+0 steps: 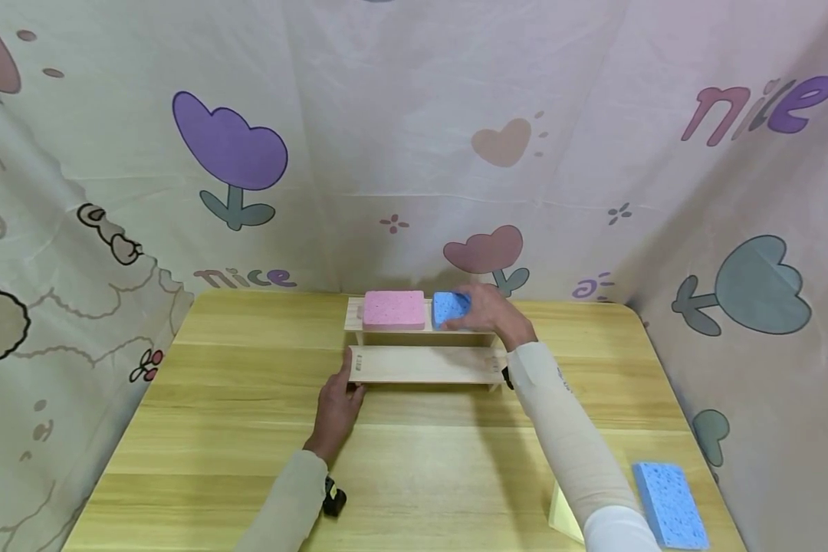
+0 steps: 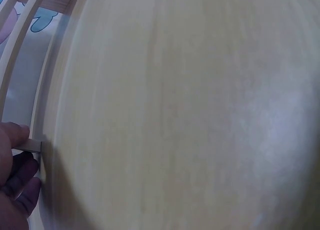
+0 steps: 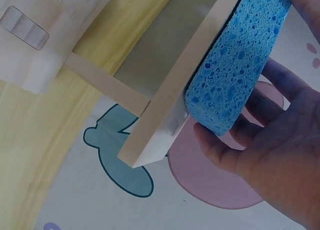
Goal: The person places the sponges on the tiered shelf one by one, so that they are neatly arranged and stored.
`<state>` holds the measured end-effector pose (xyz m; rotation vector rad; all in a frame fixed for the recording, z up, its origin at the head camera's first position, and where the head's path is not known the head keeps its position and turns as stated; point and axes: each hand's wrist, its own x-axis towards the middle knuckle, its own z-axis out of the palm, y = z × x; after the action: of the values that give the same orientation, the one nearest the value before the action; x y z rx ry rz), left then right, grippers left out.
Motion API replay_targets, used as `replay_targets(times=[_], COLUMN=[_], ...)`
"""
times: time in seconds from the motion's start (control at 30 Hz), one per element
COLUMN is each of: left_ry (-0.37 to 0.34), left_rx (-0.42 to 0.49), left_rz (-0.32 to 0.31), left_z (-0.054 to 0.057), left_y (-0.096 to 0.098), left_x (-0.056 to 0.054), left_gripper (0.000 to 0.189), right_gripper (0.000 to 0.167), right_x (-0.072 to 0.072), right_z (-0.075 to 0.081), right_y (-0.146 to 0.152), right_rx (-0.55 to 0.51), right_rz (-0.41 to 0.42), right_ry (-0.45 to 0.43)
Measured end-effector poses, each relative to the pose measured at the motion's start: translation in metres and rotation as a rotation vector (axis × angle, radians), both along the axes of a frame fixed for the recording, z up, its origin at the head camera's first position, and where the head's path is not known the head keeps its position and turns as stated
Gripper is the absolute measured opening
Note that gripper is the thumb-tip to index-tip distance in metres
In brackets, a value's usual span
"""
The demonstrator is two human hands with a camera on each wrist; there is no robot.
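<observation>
A small two-tier wooden rack [image 1: 421, 364] stands near the table's back edge. On its upper tier a pink sponge [image 1: 393, 310] lies at the left. Beside it, a little to the right, is a blue sponge [image 1: 448, 308], also seen large as the blue sponge [image 3: 237, 60] in the right wrist view. My right hand [image 1: 488, 310] grips that sponge, thumb on one side and fingers on the other. At the rack's left end my left hand [image 1: 338, 406] holds the lower tier; in the left wrist view its fingers [image 2: 17, 180] are around a wooden part.
Another blue sponge [image 1: 671, 506] lies at the table's front right. A pale yellow object [image 1: 564, 517] is partly hidden under the right forearm. Behind the wooden table [image 1: 248, 429] hangs a printed cloth [image 1: 386, 115], which also covers both sides.
</observation>
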<state>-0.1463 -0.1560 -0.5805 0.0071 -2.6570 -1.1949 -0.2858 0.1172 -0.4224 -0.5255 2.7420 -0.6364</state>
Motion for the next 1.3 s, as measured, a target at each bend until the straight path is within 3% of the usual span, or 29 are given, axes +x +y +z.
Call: replay_targets(times=[0.53,0.97,1.3], left_ry=[-0.035,-0.013,-0.014], left_rx=[-0.001,-0.004,0.002], left_rz=[-0.004,-0.002,-0.007], left_z=[0.0005,0.0010,0.0021], left_y=[0.0005,0.0008,0.0000], left_x=[-0.0012,-0.0002,0.0005], left_gripper=[0.083,0.082,0.082], right_gripper=[0.076,0.078,0.085], right_x=[-0.0018,-0.0014,-0.0001], right_z=[-0.0004,-0.0043,0.0010], right_y=[0.0005,0.0007,-0.0021], right_rx=[0.023,0.052,0.068], right_rz=[-0.002,0.017,-0.041], right_ry=[0.014,0.048,-0.040])
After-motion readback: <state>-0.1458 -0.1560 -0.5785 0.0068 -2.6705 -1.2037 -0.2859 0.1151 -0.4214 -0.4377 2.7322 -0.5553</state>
